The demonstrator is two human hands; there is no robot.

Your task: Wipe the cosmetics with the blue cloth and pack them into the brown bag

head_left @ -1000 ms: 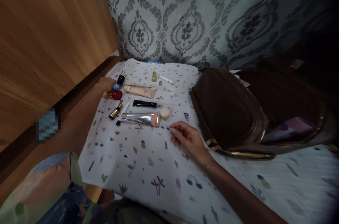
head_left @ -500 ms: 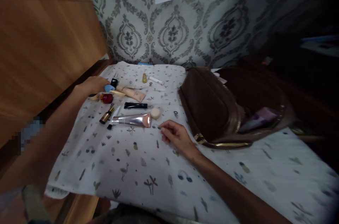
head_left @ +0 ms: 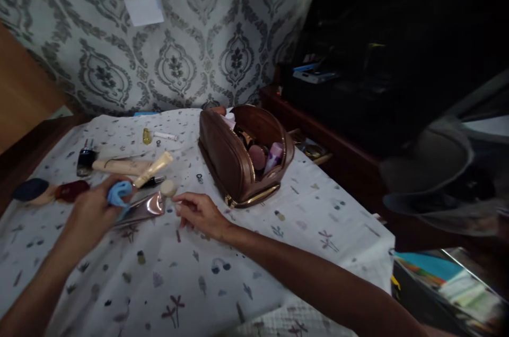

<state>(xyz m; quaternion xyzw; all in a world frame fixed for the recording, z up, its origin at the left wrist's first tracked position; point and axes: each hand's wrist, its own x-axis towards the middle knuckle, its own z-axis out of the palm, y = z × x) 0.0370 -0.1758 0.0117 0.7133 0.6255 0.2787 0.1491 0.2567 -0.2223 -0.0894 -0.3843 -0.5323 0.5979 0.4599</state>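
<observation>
My left hand (head_left: 93, 207) is closed around a folded blue cloth (head_left: 119, 193) and a slim gold-and-cream tube (head_left: 154, 168) that points up to the right. Just below it lies a silvery pink tube (head_left: 149, 206), partly hidden by the hand. My right hand (head_left: 202, 215) rests near the cloth-covered table, fingers loosely bent and apart, holding nothing. Beside its fingertips is a round cream-coloured cap (head_left: 168, 188). A beige tube (head_left: 119, 166), a dark bottle (head_left: 85, 161) and a dark red item (head_left: 72, 190) lie around the left hand.
A brown cosmetic bag (head_left: 226, 162) stands unzipped on the right, with a purple-and-white tube (head_left: 274, 155) and other items inside. A small yellow bottle (head_left: 147, 136) and a white stick (head_left: 165, 136) lie at the back. The patterned cloth (head_left: 254, 252) covers the table.
The view has swung to the right. My left hand has lifted the blue cloth and gold-and-cream tube from the left group and brought them over the silvery tube, closer to my right hand.
</observation>
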